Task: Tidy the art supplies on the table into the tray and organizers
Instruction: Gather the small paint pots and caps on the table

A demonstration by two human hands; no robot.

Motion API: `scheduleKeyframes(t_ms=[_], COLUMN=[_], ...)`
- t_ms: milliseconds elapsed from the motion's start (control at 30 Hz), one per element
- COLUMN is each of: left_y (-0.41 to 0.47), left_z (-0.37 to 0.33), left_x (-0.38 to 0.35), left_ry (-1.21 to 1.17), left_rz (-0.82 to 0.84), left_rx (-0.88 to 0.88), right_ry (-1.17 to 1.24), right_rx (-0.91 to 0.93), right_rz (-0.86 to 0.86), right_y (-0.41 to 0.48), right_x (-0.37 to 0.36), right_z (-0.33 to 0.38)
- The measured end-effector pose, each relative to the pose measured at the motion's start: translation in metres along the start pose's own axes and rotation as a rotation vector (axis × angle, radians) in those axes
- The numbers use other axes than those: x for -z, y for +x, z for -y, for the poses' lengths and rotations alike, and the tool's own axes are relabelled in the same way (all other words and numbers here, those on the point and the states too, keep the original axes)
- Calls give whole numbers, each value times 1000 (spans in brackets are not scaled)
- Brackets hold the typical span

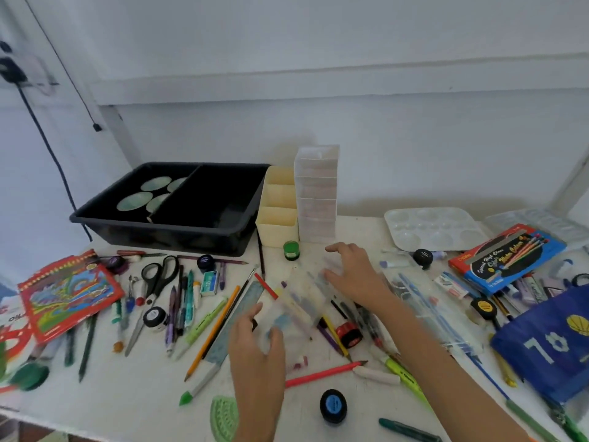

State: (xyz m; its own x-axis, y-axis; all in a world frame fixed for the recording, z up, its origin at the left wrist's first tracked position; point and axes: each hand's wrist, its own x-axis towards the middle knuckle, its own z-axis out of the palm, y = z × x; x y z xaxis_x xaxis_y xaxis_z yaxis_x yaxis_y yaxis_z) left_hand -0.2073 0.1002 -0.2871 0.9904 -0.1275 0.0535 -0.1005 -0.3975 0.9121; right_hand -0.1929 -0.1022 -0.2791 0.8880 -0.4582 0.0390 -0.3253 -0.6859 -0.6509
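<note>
A clear plastic case (301, 303), blurred by motion, is held just above the middle of the white table (134, 387). My left hand (258, 349) grips its near end with curled fingers. My right hand (353, 274) holds its far end between thumb and fingers. A black two-part tray (178, 232) stands at the back left with round discs in its left part. Beside it stand a cream compartment organizer (277, 226) and a clear stacked drawer organizer (316, 193). Pens, pencils, scissors (157, 282) and a ruler (236, 320) lie scattered to the left.
A white mixing palette (436, 229) and a blue watercolour pencil box (506, 260) lie at the back right. A blue bag (548, 342) sits at the right edge. A red crayon box (68, 295) lies at the left. Small ink pots (333, 406) dot the table.
</note>
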Motion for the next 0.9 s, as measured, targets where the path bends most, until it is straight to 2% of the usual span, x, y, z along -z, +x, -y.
scheduleKeyframes(t_ms=[100, 233, 433, 667, 900], left_y=[-16, -24, -31, -38, -39], left_z=[2, 6, -3, -17, -28], left_x=[7, 4, 0, 5, 33], left_ry=[-59, -100, -106, -190, -286], left_rz=[-41, -11, 7, -117, -263], left_rx=[113, 213, 220, 107, -159], right_ry=[-78, -52, 6, 140, 250], right_rx=[-36, -103, -123, -84, -86], right_rz=[67, 92, 36, -201, -367], right_y=[12, 15, 10, -2, -50], right_x=[-7, -17, -17, 5, 26], right_z=[3, 2, 1, 13, 41])
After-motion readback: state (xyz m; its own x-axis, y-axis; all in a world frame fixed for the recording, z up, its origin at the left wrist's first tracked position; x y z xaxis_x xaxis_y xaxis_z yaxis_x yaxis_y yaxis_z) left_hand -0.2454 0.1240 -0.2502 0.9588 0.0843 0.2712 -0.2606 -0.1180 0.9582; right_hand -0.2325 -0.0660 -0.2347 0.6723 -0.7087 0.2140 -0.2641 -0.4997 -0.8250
